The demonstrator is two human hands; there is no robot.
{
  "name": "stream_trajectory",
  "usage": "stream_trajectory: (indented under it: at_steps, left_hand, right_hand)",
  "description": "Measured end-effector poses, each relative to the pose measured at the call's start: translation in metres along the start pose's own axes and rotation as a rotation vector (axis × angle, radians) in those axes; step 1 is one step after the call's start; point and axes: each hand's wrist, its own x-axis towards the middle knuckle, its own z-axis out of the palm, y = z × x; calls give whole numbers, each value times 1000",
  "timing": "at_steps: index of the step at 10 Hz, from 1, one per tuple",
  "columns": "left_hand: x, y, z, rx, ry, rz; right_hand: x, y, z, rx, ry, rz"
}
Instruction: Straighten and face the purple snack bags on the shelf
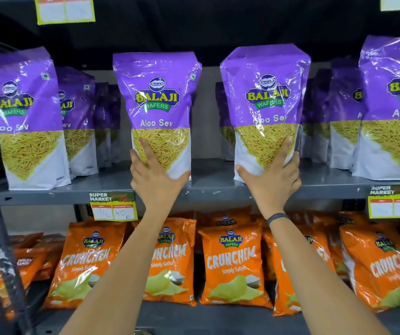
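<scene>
Hands grip two glossy purple "Balaji Wafers Aloo Sev" bags upright at the grey metal shelf's (218,189) front edge: left hand (156,176) on one bag (156,105), right hand (272,175) on the other bag (265,100).

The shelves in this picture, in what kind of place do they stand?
Most likely a supermarket aisle. Purple snack bags stand in rows on a grey metal shelf, a price tag printed "SUPER MARKET" hangs from its edge, and orange chip bags fill the shelf below.

Far-right purple bag (394,105) cut by frame edge; rear bags (107,124) half hidden; right price tag (393,207) writing unreadable.
</scene>
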Motion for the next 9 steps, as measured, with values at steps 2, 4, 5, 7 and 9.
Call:
stream_trajectory:
  at_steps: [2,4,5,7,9]
  left_hand:
    - [0,-1,1,10,2,9]
    - [0,-1,0,-1,-5,20]
    - [0,-1,0,6,-3,17]
    - [-2,0,-1,9,10,20]
    - [-3,0,-3,-25,8,-5]
  right_hand:
    - [0,0,-1,-10,-14,3]
    - [0,0,1,-4,-13,2]
    - [0,0,2,-13,-1,12]
    - [-1,0,0,-30,-2,28]
    - [0,3,-9,140,-79,44]
